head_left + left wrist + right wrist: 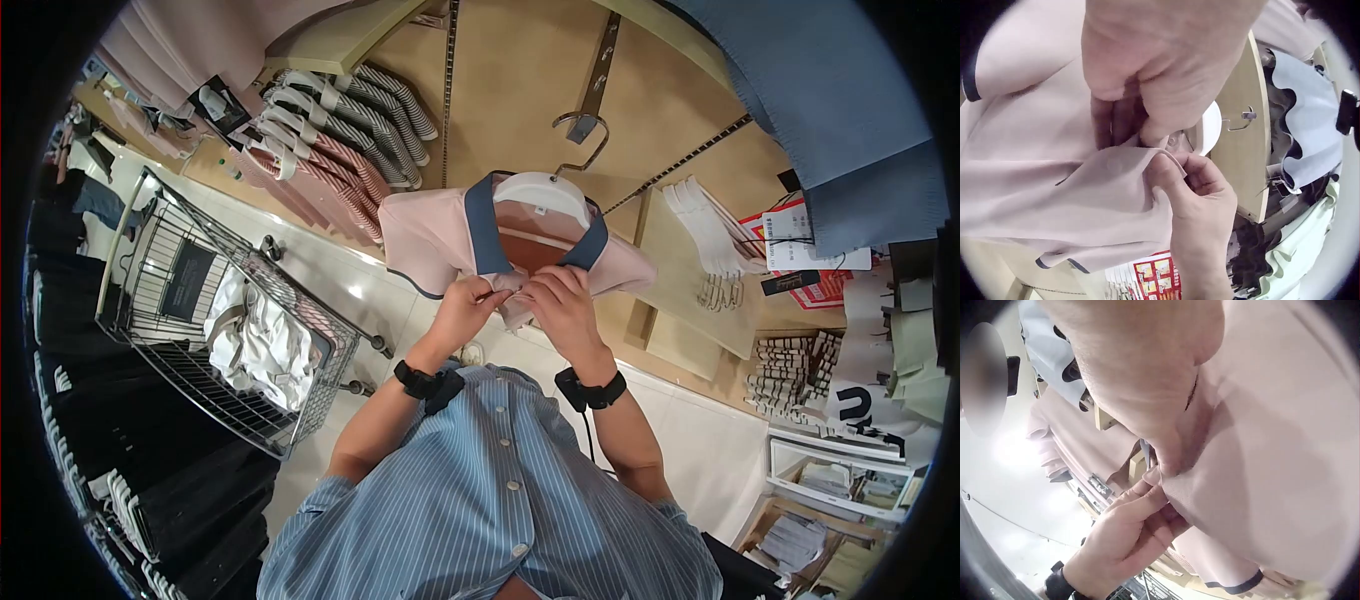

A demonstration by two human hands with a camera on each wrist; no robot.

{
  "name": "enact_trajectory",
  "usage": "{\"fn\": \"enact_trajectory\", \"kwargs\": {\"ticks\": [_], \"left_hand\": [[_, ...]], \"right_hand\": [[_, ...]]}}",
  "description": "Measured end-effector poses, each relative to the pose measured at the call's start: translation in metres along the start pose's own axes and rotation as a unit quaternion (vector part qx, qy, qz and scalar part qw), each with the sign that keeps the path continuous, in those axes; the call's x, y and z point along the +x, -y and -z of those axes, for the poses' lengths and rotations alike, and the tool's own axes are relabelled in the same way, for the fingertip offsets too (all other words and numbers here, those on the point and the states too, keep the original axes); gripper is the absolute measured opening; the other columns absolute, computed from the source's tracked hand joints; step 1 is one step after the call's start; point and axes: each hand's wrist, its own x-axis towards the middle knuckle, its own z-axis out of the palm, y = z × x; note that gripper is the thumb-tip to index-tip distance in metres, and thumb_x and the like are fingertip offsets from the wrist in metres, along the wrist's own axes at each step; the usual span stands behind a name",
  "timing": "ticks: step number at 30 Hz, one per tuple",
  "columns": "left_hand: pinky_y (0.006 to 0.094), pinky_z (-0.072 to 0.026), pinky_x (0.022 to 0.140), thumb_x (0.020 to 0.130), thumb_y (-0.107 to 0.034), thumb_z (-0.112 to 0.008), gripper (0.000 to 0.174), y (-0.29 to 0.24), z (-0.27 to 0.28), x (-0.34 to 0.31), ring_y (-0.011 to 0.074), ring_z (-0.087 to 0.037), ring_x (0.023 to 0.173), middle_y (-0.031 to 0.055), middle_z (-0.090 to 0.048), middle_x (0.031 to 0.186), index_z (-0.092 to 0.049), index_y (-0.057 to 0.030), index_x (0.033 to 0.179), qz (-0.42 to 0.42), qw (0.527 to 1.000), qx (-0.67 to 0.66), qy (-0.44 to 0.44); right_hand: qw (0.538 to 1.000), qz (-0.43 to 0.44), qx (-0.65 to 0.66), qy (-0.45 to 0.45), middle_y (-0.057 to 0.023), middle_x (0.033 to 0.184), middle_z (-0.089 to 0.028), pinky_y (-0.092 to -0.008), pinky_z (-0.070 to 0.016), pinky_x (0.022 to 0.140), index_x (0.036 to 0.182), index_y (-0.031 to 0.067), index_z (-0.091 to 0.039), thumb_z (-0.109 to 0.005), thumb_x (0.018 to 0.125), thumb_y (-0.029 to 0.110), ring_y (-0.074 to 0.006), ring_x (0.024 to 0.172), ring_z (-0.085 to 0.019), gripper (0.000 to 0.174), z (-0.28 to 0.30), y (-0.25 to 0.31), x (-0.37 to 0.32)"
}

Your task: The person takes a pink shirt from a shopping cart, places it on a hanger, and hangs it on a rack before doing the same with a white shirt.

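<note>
A pink polo-style shirt (425,232) with a navy collar (482,235) hangs on a white hanger (545,192), whose metal hook loops up to a wall bracket. At the shirt's front, just below the collar, both hands meet. My left hand (463,313) pinches one edge of the front opening between thumb and fingers. Close beside it, my right hand (562,310) pinches the other edge, its thumb on top of the fabric in the left wrist view. A small button (1172,142) shows near the fingertips in that view.
At left stands a wire shopping cart (187,280) with a shiny white garment (260,340) inside. Striped shirts (395,115) hang on the left of the wall panel. A blue garment (860,150) hangs at upper right, near price tags (790,235) and a pale shelf (690,270).
</note>
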Motion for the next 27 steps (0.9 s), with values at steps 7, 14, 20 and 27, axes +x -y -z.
{"fn": "enact_trajectory", "kwargs": {"ticks": [7,14,20,27], "left_hand": [[0.0390,-0.0407,0.051,0.081,-0.011,-0.072,0.021,-0.010,-0.004,-0.001,0.0321,-0.052,0.051,0.0206,-0.054,0.059,-0.062,0.0048,0.070,-0.104,0.991,0.069,-0.051],[0.0389,-0.0420,0.053,0.081,-0.005,-0.068,0.010,-0.020,-0.002,-0.005,0.0342,-0.053,0.055,0.0212,-0.057,0.063,-0.065,0.0034,0.076,-0.088,0.992,0.083,-0.034],[0.0308,-0.0454,0.059,0.087,-0.002,-0.064,0.009,-0.019,-0.011,-0.006,0.0153,-0.056,0.062,0.0140,-0.062,0.069,-0.067,0.0027,0.093,-0.055,0.998,0.031,-0.022],[0.0341,-0.0446,0.056,0.086,-0.004,-0.065,0.007,-0.032,-0.014,-0.003,0.0254,-0.060,0.058,0.0188,-0.062,0.069,-0.067,0.0024,0.086,-0.094,0.993,0.073,-0.026]], "right_hand": [[0.999,0.007,0.035,0.040,-0.0052,0.090,-0.061,-0.0364,-0.0404,0.085,0.088,0.0063,-0.062,-0.072,0.070,0.014,-0.0223,0.094,-0.057,0.023,0.005,-0.011,0.002],[0.995,0.023,0.091,0.041,-0.0041,0.085,-0.062,-0.0366,-0.0406,0.084,0.083,0.0057,-0.063,-0.074,0.070,0.015,-0.0223,0.093,-0.057,0.020,0.003,-0.022,0.000],[0.989,0.020,0.145,0.023,-0.0050,0.083,-0.062,-0.0361,-0.0408,0.083,0.081,0.0059,-0.063,-0.073,0.071,0.016,-0.0234,0.091,-0.057,0.017,0.012,-0.026,0.002],[0.984,-0.015,0.173,0.028,-0.0044,0.082,-0.062,-0.0358,-0.0402,0.081,0.079,0.0070,-0.062,-0.073,0.071,0.018,-0.0233,0.089,-0.057,0.017,0.019,-0.030,-0.004]]}}
